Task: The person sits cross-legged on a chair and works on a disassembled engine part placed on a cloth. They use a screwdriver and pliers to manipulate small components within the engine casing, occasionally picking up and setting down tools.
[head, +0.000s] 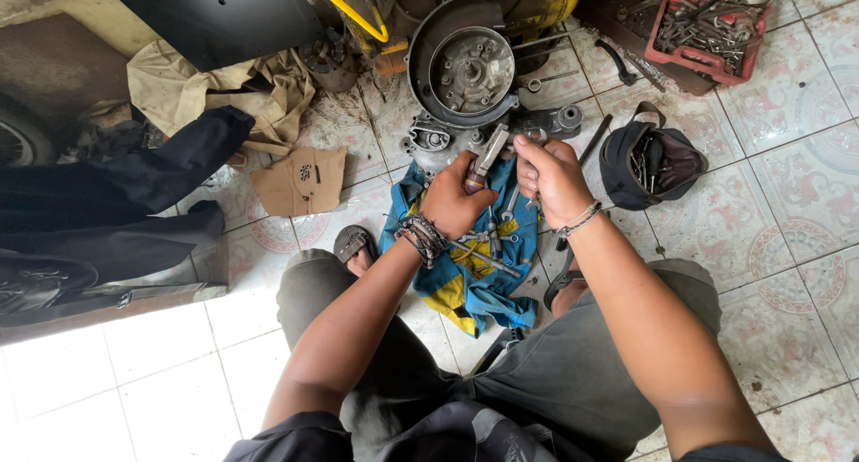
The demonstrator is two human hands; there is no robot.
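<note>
Metal engine case (pixel 465 73) edge meets left hand (pixel 455 198), right hand (pixel 553 178).

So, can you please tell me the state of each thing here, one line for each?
left hand: closed around a metal tool
right hand: closed, fingers at the engine, what it holds is hidden
engine: on the floor, round side uncovered, inner parts visible
blue cloth: spread on the tiles, wrenches lying on it
black bag: open, tools inside
red tray: full of tools
</note>
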